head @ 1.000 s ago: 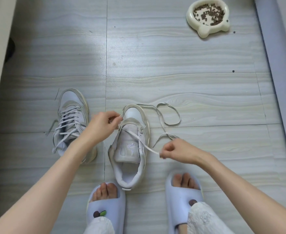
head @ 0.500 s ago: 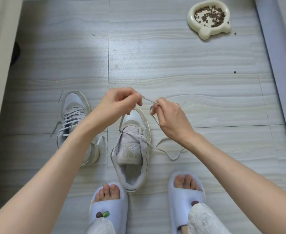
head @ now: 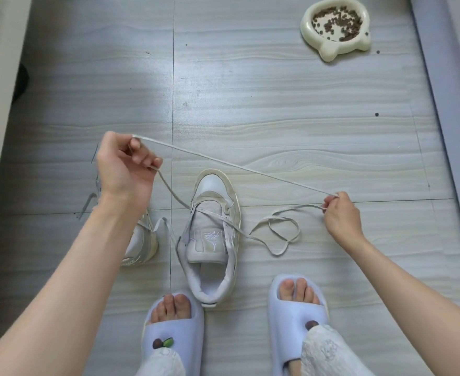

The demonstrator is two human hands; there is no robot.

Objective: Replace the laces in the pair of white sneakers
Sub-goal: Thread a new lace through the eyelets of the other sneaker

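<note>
A white sneaker (head: 212,240) stands on the floor between my feet, toe pointing away, with its tongue pulled up. A pale lace (head: 237,166) runs through its lowest eyelets. My left hand (head: 125,166) is raised left of the shoe and pinches the lace. My right hand (head: 340,215) pinches it to the right of the shoe. One stretch of lace is drawn taut between the two hands, passing above the toe. Slack lace lies looped on the floor by my right hand. The second sneaker (head: 142,245) stands to the left, mostly hidden behind my left forearm.
A cream pet bowl (head: 318,42) with brown kibble sits at the far right on the grey tiled floor. My feet in pale blue slippers (head: 174,335) are just behind the sneaker. A grey ledge (head: 446,126) runs along the right, a pale wall along the left.
My hands were close together above the shoe's toe. They have drawn apart, left hand to the left and right hand to the lower right, stretching the lace taut between them.
</note>
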